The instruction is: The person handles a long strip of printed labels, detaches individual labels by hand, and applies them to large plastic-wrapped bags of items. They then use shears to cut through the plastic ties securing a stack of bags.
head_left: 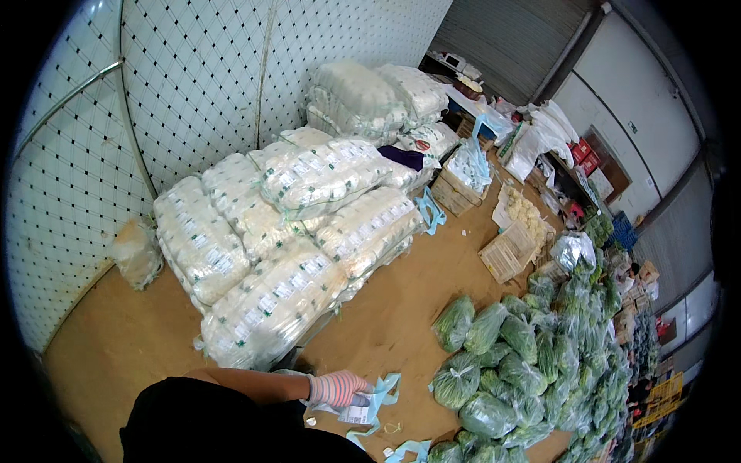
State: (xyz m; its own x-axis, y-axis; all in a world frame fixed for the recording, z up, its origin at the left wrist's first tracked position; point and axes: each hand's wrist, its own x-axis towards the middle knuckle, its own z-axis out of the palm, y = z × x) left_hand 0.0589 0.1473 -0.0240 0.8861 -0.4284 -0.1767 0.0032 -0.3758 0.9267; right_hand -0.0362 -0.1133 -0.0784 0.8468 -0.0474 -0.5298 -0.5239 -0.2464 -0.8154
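My left hand (pixel 340 388), in a pink-and-white striped glove with grey fingertips, reaches in from a black sleeve at the lower left. Its fingers are closed on a light blue plastic bag (pixel 380 397) with loop handles. A white printed label (pixel 355 415) shows just under the fingertips. Another light blue plastic loop (pixel 409 451) lies on the floor close by. My right hand cannot be seen; my dark clothing covers the lower edge.
Big clear-wrapped white bales (pixel 270 309) are stacked to the left against a patterned wall. Plastic bags of green vegetables (pixel 494 363) fill the right. Farther back stand a wooden crate of blue-and-white bags (pixel 455 193) and a tipped crate (pixel 505 255) beside pale yellowish produce (pixel 525 216).
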